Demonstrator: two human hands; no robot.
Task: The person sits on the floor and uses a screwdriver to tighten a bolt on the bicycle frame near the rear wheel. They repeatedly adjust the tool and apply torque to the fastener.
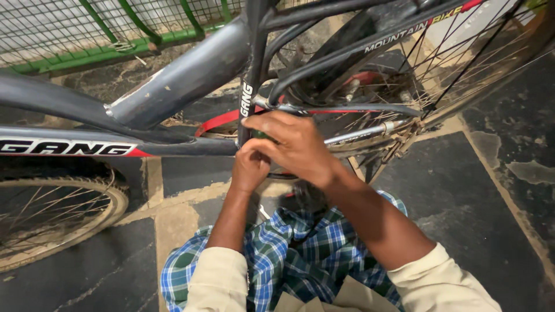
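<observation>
Grey bicycle frame (pixel 173 75) stands before me, my left hand (pixel 250 167) clenched at its seat tube (pixel 247 104), my right hand (pixel 292 144) closed over it.

Right hand (pixel 298 147) covers left hand (pixel 250 167) fingers; held part hidden; front wheel (pixel 52 216) cut off

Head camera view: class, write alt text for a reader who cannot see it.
Two hands, the left hand and right hand, meet low on the seat tube of a grey bicycle frame. The rear wheel lies at upper right, another wheel at left, and a checked cloth covers the lap.
</observation>
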